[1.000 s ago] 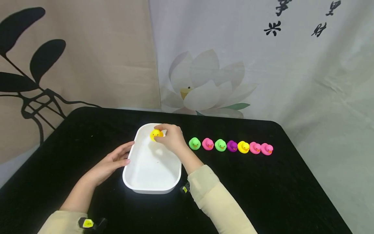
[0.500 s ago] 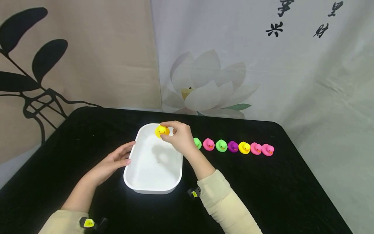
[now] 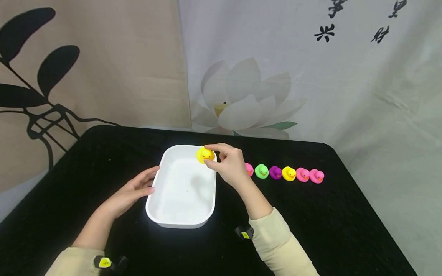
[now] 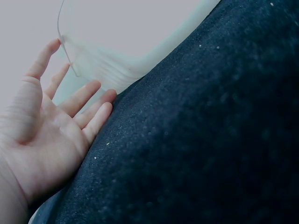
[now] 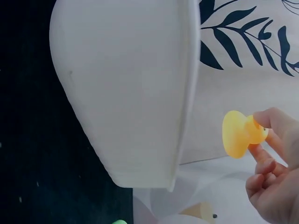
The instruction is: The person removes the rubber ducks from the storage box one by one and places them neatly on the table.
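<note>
A yellow rubber duck (image 3: 204,154) is pinched between the thumb and fingers of my right hand (image 3: 230,165), over the far right corner of a white tray (image 3: 179,191). In the right wrist view the duck (image 5: 235,135) shows from its other side, clear of the tray's rim (image 5: 189,93). My left hand (image 3: 135,189) rests against the tray's left side, its fingers spread and loosely straight. In the left wrist view the fingertips of this hand (image 4: 51,126) lie along the tray's outer wall.
Right of the tray runs a row of rubber ducks: green (image 3: 261,171), purple (image 3: 275,172), yellow (image 3: 289,173) and several pink ones, the leftmost pink (image 3: 249,169) partly behind my right hand. A black cloth (image 3: 103,165) covers the table; a printed curtain (image 3: 138,65) hangs behind.
My right hand has lifted the yellow duck from inside the tray and carried it right toward the rim, now covering the row's leftmost green duck. The left hand and tray have stayed put.
</note>
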`<action>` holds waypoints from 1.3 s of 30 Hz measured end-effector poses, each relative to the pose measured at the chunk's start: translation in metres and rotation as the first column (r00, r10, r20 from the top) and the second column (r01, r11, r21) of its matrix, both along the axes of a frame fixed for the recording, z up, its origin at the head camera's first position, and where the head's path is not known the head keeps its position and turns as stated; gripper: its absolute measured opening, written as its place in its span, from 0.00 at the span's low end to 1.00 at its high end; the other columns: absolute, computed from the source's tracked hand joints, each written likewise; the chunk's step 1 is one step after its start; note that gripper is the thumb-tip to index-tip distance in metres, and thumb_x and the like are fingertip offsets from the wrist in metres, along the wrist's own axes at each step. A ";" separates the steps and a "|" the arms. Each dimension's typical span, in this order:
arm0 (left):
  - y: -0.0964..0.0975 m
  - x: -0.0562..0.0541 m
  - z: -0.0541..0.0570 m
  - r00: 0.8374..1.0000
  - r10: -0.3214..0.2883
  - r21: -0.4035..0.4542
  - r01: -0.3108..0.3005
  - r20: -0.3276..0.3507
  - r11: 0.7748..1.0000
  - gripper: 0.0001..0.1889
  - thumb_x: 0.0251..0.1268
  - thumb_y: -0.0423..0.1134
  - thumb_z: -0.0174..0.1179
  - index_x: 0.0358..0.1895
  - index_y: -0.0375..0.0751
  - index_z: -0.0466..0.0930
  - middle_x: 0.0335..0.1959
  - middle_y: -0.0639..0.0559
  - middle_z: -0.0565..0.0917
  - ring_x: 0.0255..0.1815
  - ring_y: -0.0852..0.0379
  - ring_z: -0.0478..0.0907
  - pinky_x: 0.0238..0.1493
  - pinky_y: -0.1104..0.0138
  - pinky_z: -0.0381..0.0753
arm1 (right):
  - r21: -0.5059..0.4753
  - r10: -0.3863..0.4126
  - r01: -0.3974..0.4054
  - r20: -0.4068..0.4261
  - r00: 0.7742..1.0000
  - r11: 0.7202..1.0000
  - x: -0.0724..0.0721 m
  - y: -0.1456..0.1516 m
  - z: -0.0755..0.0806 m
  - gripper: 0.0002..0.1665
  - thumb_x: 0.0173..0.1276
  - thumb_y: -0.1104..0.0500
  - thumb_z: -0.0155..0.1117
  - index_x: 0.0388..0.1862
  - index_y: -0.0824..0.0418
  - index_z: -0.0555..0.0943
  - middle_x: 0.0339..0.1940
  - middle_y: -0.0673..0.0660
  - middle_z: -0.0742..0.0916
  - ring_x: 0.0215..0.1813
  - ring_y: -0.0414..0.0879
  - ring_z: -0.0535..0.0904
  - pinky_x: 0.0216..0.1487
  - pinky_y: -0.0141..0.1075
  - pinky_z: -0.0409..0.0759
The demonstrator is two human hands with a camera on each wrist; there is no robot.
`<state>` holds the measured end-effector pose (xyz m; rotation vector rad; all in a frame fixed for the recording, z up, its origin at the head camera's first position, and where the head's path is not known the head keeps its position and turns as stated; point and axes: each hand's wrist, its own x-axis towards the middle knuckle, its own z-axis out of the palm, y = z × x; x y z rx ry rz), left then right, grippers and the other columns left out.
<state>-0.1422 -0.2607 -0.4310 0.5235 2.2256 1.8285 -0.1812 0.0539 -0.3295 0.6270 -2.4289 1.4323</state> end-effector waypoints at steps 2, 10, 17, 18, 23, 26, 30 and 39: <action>0.000 0.000 0.000 1.000 0.000 -0.001 0.000 -0.002 1.000 0.34 0.67 0.36 0.55 0.74 0.44 0.53 0.73 0.42 0.58 0.66 0.40 0.65 0.59 0.37 0.63 | 0.003 -0.001 0.001 -0.025 1.000 1.000 0.002 0.006 0.002 0.18 0.55 0.64 0.74 0.47 0.57 0.86 0.40 0.48 0.84 0.20 0.45 0.66 0.18 0.30 0.62; 0.001 0.001 0.001 1.000 0.010 -0.009 -0.010 0.017 1.000 0.34 0.67 0.37 0.55 0.74 0.43 0.52 0.73 0.41 0.57 0.67 0.37 0.64 0.59 0.36 0.63 | -0.012 -0.017 0.017 -0.053 0.998 1.000 0.013 0.030 0.010 0.18 0.54 0.64 0.75 0.46 0.57 0.87 0.35 0.49 0.82 0.22 0.46 0.65 0.19 0.31 0.62; 0.001 0.000 0.001 1.000 0.006 -0.008 -0.006 0.013 1.000 0.34 0.66 0.38 0.55 0.74 0.44 0.52 0.73 0.42 0.58 0.66 0.38 0.65 0.59 0.37 0.63 | -0.026 -0.044 0.043 -0.027 0.999 0.999 0.018 0.053 0.016 0.18 0.54 0.63 0.76 0.46 0.56 0.87 0.36 0.50 0.82 0.25 0.47 0.67 0.22 0.31 0.64; 0.001 0.000 0.001 1.000 0.006 -0.007 -0.006 0.012 1.000 0.34 0.66 0.38 0.55 0.74 0.44 0.52 0.73 0.42 0.58 0.66 0.38 0.64 0.59 0.37 0.63 | -0.030 -0.050 0.049 -0.021 0.999 0.998 0.018 0.057 0.017 0.18 0.54 0.63 0.76 0.46 0.56 0.87 0.36 0.51 0.82 0.25 0.47 0.67 0.22 0.31 0.64; 0.001 0.000 0.001 1.000 0.003 -0.001 -0.003 0.011 1.000 0.34 0.66 0.37 0.55 0.74 0.43 0.52 0.73 0.41 0.58 0.66 0.38 0.64 0.59 0.37 0.62 | -0.065 -0.064 0.062 -0.023 0.998 0.996 0.021 0.073 0.023 0.19 0.53 0.65 0.76 0.46 0.58 0.87 0.36 0.53 0.82 0.25 0.49 0.66 0.22 0.31 0.62; 0.001 0.000 0.001 1.000 0.005 -0.002 -0.005 0.011 1.000 0.34 0.66 0.37 0.55 0.74 0.43 0.52 0.73 0.41 0.58 0.66 0.38 0.65 0.59 0.37 0.63 | -0.087 -0.076 0.073 -0.032 0.997 0.994 0.022 0.082 0.024 0.19 0.53 0.67 0.75 0.46 0.60 0.87 0.35 0.54 0.82 0.25 0.48 0.65 0.22 0.31 0.61; 0.001 0.000 0.000 1.000 0.005 -0.003 -0.005 0.010 1.000 0.34 0.66 0.37 0.55 0.74 0.43 0.52 0.73 0.41 0.58 0.66 0.38 0.65 0.59 0.37 0.63 | -0.107 -0.110 0.105 -0.045 0.993 0.989 0.024 0.091 0.029 0.19 0.52 0.70 0.75 0.46 0.64 0.86 0.34 0.57 0.81 0.24 0.45 0.63 0.21 0.30 0.58; 0.001 0.001 0.001 1.000 0.013 -0.007 -0.013 0.013 1.000 0.35 0.66 0.37 0.55 0.74 0.42 0.52 0.73 0.41 0.58 0.66 0.38 0.65 0.59 0.37 0.63 | -0.144 -0.171 0.150 -0.146 0.974 0.978 0.036 0.106 0.052 0.17 0.51 0.77 0.70 0.42 0.73 0.84 0.22 0.57 0.71 0.22 0.42 0.60 0.19 0.30 0.55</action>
